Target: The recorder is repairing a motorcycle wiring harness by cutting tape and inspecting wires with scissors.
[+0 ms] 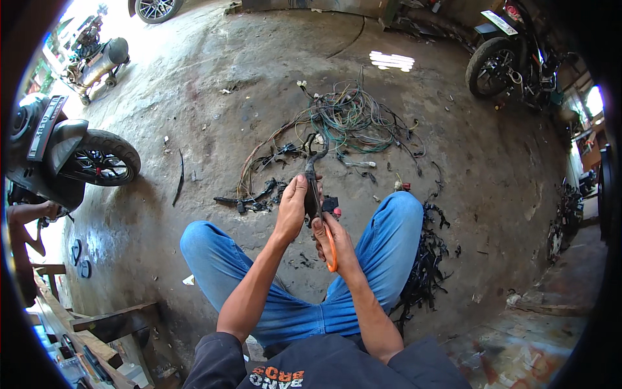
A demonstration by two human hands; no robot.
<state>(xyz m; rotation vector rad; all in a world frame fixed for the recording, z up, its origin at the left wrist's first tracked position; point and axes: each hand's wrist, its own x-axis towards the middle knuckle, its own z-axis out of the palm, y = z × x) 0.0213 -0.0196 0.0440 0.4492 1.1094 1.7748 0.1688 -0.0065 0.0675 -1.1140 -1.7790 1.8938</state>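
Note:
Between my knees, my left hand [291, 209] is closed around a black-wrapped wiring harness [315, 163], whose bent upper end sticks out past my fingers. My right hand [338, 244] grips scissors by their orange handle [333, 251]. The blades lie along the harness; whether they cut into it I cannot tell. Beyond my hands, a loose tangle of coloured wires [350, 120] lies on the floor. Black connectors and wire pieces [259, 198] are spread just past my left knee. A small black box [330, 203] shows beside the harness.
Black scraps [424, 269] are heaped beside my right leg. A motorcycle's front wheel [103, 157] stands at left, with another motorcycle [512, 61] at far right. Sandals [81, 259] lie near a wooden bench [113, 321]. Another person's arm [32, 212] shows at the left edge.

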